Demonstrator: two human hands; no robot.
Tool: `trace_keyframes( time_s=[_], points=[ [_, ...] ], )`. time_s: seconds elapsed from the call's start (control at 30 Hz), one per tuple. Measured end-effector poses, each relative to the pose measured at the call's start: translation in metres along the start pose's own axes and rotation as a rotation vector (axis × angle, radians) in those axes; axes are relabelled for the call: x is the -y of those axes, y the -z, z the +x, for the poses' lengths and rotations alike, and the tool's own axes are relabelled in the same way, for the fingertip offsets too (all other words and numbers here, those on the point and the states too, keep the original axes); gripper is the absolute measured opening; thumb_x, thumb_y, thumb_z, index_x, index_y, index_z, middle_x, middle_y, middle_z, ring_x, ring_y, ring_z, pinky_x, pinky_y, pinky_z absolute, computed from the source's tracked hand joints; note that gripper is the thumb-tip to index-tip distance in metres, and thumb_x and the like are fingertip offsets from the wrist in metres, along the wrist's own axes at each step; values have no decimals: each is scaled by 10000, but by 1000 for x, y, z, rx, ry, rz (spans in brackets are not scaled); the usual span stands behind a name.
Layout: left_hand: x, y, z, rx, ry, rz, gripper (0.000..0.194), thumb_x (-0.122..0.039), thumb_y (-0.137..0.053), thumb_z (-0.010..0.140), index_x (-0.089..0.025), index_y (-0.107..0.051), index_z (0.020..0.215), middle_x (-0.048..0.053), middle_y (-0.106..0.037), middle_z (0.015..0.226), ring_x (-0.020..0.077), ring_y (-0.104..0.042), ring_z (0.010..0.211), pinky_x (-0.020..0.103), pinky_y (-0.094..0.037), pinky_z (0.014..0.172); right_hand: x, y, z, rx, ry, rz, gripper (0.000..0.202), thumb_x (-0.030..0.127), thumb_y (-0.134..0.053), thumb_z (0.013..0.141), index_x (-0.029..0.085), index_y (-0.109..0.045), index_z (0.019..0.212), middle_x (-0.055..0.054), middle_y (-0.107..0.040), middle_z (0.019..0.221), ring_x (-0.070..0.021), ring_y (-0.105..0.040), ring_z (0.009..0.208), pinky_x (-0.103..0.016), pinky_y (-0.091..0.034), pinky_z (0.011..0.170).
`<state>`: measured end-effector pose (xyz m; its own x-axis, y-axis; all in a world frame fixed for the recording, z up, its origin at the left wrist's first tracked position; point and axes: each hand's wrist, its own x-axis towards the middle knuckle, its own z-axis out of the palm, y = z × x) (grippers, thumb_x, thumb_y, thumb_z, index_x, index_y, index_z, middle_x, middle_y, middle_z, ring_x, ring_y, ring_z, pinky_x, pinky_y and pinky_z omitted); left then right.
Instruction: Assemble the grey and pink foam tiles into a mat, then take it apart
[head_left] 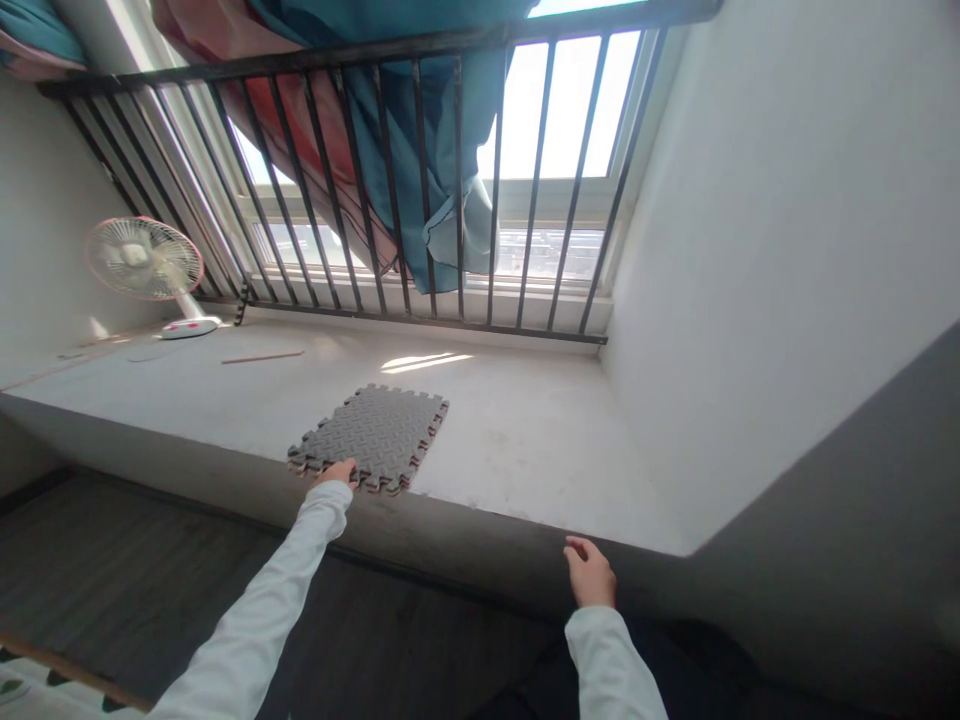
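Note:
A small stack of grey interlocking foam mats (379, 430) lies on the white ledge, its front corner reaching over the ledge's edge. The upper face has a raised tread pattern, and the sides show puzzle-like teeth with brownish layers beneath. My left hand (339, 473) grips the stack's front edge; its thumb and part of the fingers are hidden. Farther right, my right hand (590, 573) hovers just in front of the ledge's edge, apart from the mats. Its fingers are loosely curled with a gap to the thumb, and I see nothing in them.
The white ledge (517, 440) runs below a black metal railing (382, 190). Blue and pink curtains (409, 130) hang behind its bars at the window. A white and pink fan (146, 260) and a thin stick (262, 357) are at the left. A wall (772, 250) bounds the right.

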<state>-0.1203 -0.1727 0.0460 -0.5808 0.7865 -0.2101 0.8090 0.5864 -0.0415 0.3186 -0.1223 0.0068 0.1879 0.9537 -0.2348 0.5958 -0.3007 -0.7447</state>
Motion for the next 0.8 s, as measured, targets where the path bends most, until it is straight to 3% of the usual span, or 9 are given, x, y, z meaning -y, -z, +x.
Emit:
trace_keyframes(
  time_s=[0.33, 0.57, 0.8],
  points=[
    [-6, -7, -11, -80, 32, -8, 235, -307, -439, 771, -234, -513, 982, 77, -556, 1081, 203, -564, 919, 279, -443, 737, -1, 1, 0, 7, -9, -15, 263, 260, -481, 621, 209, -659, 808, -17, -668, 836, -174, -601, 813, -248, -439, 731],
    [-8, -7, -1, -88, 138, -115, 157, -300, -482, 766, -226, -535, 894, 36, -643, 939, 162, -582, 873, 232, -432, 733, -3, 0, 0, -25, 7, 10, 232, 257, -492, 601, 217, -661, 755, -8, -671, 793, -170, -604, 783, -241, -445, 708],
    [-7, -8, 0, -106, 128, -118, 172, -302, -489, 753, -207, -527, 890, 54, -645, 939, 176, -581, 891, 239, -427, 721, -2, 1, -2, -28, 12, 16, 247, 262, -498, 597, 203, -664, 770, -25, -671, 792, -183, -607, 779, -252, -446, 705]
  ],
)
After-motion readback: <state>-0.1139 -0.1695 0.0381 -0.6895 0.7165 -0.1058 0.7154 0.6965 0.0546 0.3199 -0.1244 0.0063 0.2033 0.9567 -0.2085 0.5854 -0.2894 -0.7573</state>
